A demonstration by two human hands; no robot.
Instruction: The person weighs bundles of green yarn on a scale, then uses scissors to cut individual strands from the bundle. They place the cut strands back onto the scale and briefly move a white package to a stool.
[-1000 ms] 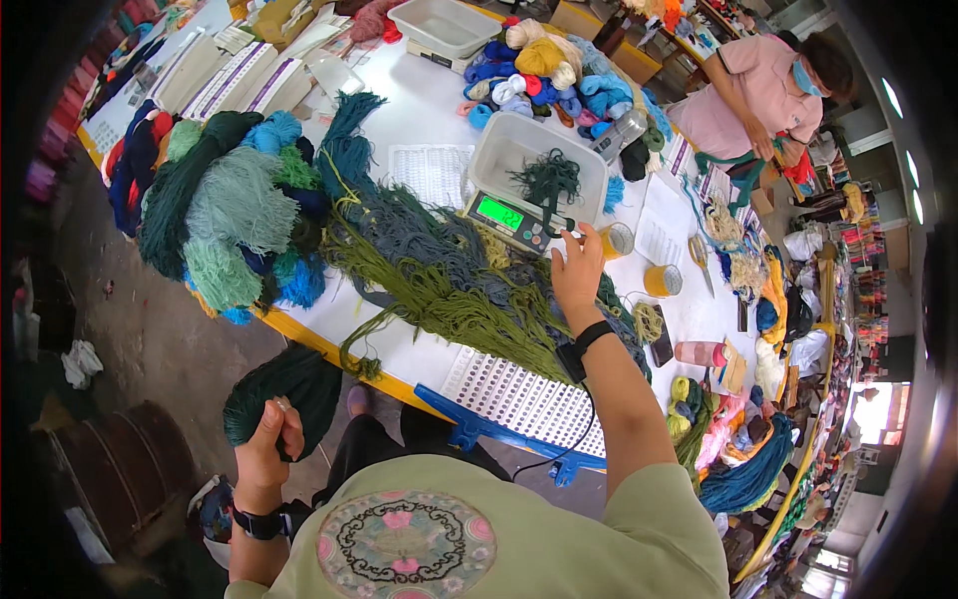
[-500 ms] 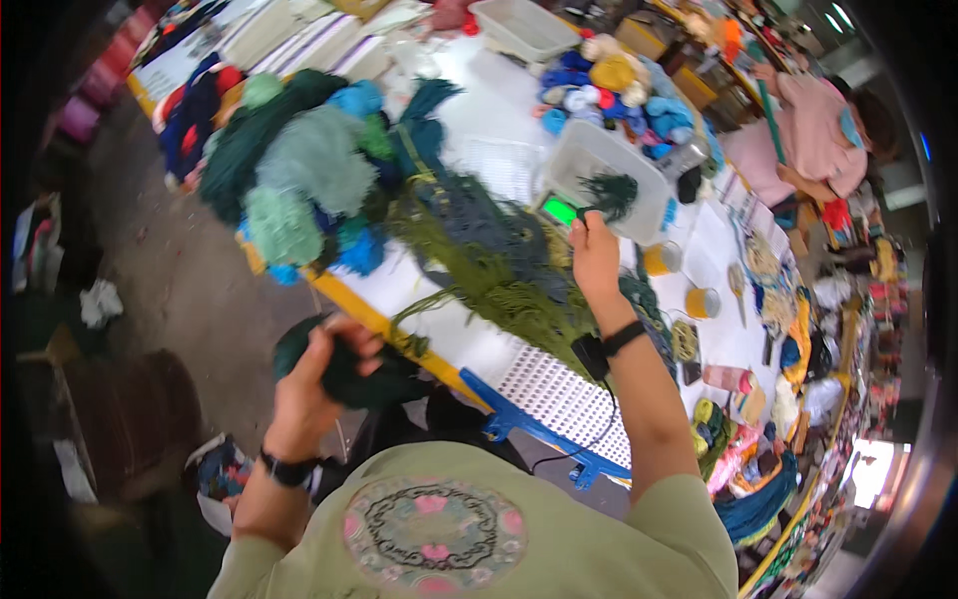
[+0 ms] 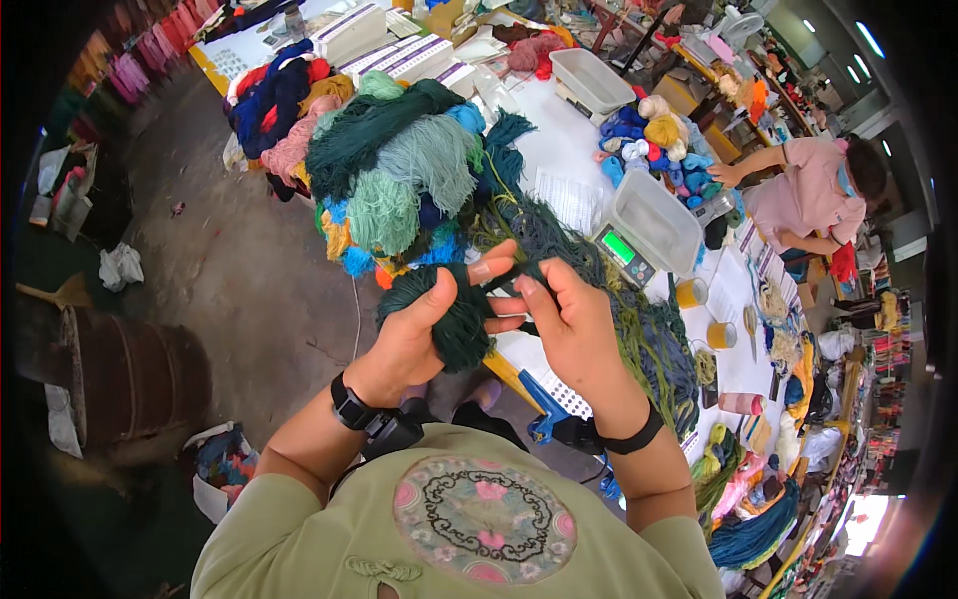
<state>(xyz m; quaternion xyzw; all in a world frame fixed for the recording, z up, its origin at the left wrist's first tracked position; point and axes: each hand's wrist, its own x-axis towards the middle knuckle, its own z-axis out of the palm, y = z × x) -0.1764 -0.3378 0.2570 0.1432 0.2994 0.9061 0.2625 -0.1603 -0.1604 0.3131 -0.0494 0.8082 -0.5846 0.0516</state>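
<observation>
My left hand [image 3: 404,344] is wrapped round a thick hank of dark green yarn [image 3: 462,334], held in front of my body beyond the table edge. Its fingers reach toward my right hand [image 3: 584,339], which pinches a short dark green tuft of yarn [image 3: 521,273] between thumb and fingers. The two hands nearly touch, and part of the tuft is hidden by fingers. Behind them stands a digital scale [image 3: 621,252] with a lit green display and a clear plastic tray [image 3: 659,222] on top.
Heaped yarn in greens and blues [image 3: 399,170] lies on the table at the left. Olive and grey-green yarn [image 3: 649,339] spreads along the near edge. Yellow spools [image 3: 691,293] stand right of the scale. A person in pink [image 3: 808,190] works at the far right. A brown drum [image 3: 140,374] stands on the floor.
My right hand has come from the scale to my left hand, and the dark green tuft is out of the tray. My left hand has risen with the hank. The view has shifted.
</observation>
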